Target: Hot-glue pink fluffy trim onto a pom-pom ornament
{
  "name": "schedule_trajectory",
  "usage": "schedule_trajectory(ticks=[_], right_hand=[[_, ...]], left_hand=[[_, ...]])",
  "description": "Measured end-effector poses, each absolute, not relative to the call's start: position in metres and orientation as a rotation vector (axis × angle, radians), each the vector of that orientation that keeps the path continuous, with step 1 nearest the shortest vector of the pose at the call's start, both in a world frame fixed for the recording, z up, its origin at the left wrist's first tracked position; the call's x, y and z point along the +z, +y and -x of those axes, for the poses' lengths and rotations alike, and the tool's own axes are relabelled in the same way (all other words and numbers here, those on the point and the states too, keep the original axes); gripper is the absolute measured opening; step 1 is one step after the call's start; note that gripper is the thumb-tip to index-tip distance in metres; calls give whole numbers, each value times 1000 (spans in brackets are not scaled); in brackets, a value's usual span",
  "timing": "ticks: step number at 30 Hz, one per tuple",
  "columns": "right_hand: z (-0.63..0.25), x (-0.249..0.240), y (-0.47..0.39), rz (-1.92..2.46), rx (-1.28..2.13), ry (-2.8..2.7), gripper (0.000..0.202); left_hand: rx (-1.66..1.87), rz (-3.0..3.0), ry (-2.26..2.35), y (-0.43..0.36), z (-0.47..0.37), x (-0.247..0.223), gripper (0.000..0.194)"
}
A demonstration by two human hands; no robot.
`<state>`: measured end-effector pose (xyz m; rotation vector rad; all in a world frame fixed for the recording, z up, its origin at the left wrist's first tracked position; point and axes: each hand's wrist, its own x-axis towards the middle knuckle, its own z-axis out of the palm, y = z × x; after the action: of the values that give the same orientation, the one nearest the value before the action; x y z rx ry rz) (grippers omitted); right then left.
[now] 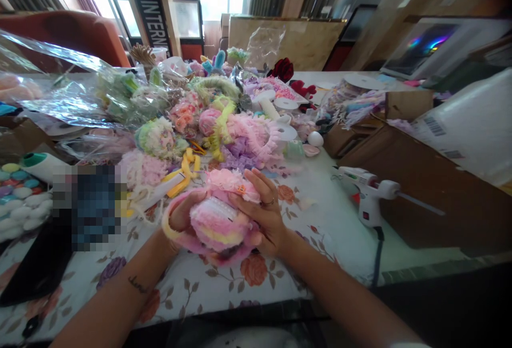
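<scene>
At table edge, centre: left hand (182, 214) cupped under fluffy pink lace ornament (218, 220), fingers hidden behind it; right hand (262, 212) closed over top and side, ring visible. Ornament held just above floral tablecloth (248, 278), apparently to steady soft layers from both sides. Beyond: heap of similar pastel pieces (224, 124). Off to right, apart: white glue gun (370, 190), propped on stand, cord trailing toward table edge.

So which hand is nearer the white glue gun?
Right. The right hand holds the pink ruffled piece on the side towards the glue gun; the left hand sits farther away.
</scene>
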<state>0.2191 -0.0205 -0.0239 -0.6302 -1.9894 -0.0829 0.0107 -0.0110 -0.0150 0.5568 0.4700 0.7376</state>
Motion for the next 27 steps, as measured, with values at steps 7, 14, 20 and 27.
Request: schedule_trajectory(ticks=[7,14,20,27], right_hand=[[-222,-28,-17,716,-276,-1998,61],[-220,-27,-18,967,-415,-1995,62],[-219,-20,-24,983,-370,-1872,59],[-213,-17,-30,871,-562,-1867,57]], left_hand=[[795,-563,434,-12,-14,-12,53],[733,-441,467,-7,-13,-14,61],[880,-377,677,-1,-7,-24,54],[854,-413,574,-5,-12,-17,54]])
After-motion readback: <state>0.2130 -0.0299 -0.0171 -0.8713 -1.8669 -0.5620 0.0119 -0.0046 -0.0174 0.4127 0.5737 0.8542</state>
